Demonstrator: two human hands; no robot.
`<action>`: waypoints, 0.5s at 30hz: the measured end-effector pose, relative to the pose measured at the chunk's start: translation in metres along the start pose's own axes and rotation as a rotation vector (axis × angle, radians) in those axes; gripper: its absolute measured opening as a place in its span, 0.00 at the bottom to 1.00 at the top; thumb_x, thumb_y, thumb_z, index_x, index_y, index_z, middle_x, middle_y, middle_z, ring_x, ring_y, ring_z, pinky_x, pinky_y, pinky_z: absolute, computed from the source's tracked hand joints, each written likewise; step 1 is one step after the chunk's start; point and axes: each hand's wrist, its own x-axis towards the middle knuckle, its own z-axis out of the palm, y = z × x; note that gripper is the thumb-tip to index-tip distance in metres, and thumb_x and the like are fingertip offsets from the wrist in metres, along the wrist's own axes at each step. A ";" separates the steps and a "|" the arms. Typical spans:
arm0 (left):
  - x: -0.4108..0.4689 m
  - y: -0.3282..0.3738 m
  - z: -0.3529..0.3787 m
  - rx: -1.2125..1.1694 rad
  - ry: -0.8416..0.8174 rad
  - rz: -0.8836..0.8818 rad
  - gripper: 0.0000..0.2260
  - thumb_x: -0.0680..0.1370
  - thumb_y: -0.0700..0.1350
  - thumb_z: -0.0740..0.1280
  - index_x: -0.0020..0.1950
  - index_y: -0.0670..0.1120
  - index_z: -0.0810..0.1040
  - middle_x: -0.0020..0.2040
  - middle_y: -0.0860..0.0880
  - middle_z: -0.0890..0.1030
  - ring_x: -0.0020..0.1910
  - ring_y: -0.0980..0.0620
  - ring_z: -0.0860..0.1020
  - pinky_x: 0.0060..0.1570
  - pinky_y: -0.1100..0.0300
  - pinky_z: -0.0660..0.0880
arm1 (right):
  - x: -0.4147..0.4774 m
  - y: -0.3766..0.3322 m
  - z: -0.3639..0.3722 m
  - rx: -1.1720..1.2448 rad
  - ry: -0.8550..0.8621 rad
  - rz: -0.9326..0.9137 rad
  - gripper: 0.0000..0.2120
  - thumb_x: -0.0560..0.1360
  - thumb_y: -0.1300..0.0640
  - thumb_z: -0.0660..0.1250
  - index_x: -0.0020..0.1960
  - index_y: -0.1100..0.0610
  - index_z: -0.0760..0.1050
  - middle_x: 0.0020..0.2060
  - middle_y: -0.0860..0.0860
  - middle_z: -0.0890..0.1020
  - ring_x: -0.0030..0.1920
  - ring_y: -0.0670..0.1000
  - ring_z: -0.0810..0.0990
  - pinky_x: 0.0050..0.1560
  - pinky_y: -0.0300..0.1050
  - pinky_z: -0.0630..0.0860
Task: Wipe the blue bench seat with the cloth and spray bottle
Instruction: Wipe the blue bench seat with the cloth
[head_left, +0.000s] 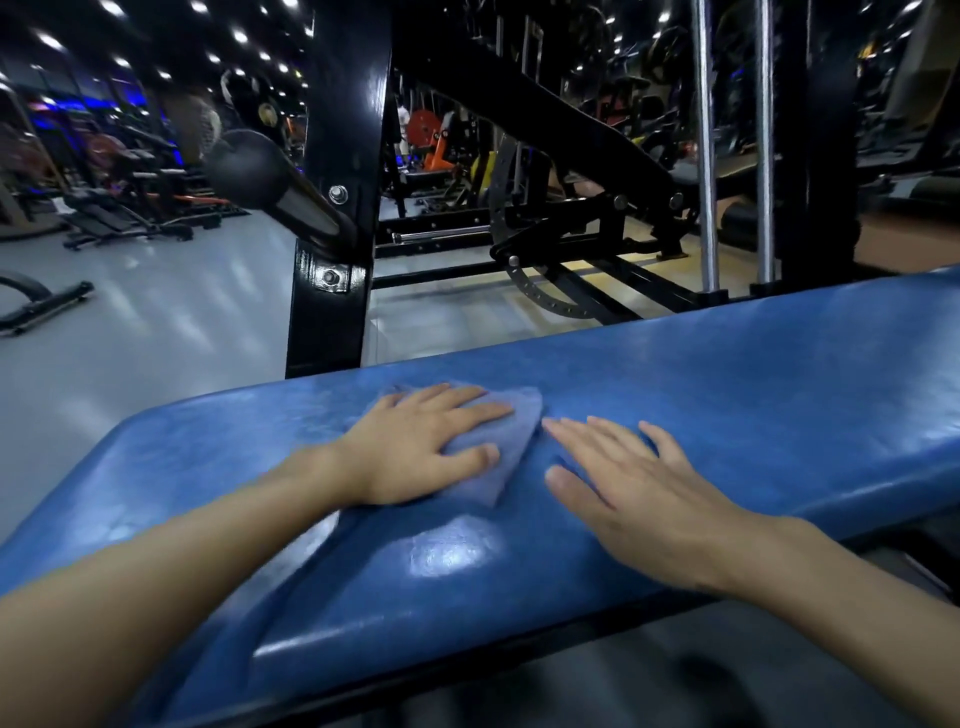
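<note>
Seat: glossy blue padded bench seat (779, 374), mid-frame.
Cloth: folded soft grey-blue cloth (519, 426), pressed under the flat left hand (421, 447).
Right hand (639, 493): fingers spread flat on the seat.

The blue bench seat (727, 395) is glossy padded vinyl, scuffed pale in patches, with bright glare on its near side. A folded grey-blue cloth (517, 434) lies flat on the seat's top, near its far edge.
</note>
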 end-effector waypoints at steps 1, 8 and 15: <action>0.003 -0.021 0.001 -0.016 -0.002 -0.057 0.33 0.70 0.73 0.42 0.76 0.68 0.55 0.78 0.59 0.59 0.77 0.55 0.57 0.73 0.43 0.55 | 0.001 -0.001 0.004 -0.062 0.001 -0.020 0.39 0.69 0.31 0.29 0.78 0.42 0.43 0.78 0.42 0.49 0.77 0.44 0.43 0.76 0.56 0.42; 0.008 -0.112 0.000 0.012 0.030 -0.475 0.29 0.75 0.72 0.47 0.75 0.67 0.59 0.76 0.58 0.64 0.75 0.49 0.61 0.69 0.43 0.57 | 0.008 0.003 0.012 -0.145 0.022 -0.029 0.43 0.65 0.29 0.19 0.76 0.39 0.42 0.78 0.41 0.48 0.77 0.45 0.42 0.76 0.55 0.43; -0.016 -0.026 0.001 0.092 -0.023 -0.203 0.37 0.68 0.71 0.36 0.77 0.65 0.51 0.79 0.54 0.57 0.77 0.49 0.55 0.71 0.42 0.55 | 0.007 0.004 0.012 -0.127 0.038 -0.009 0.42 0.66 0.29 0.22 0.76 0.39 0.43 0.77 0.38 0.51 0.76 0.41 0.44 0.76 0.52 0.44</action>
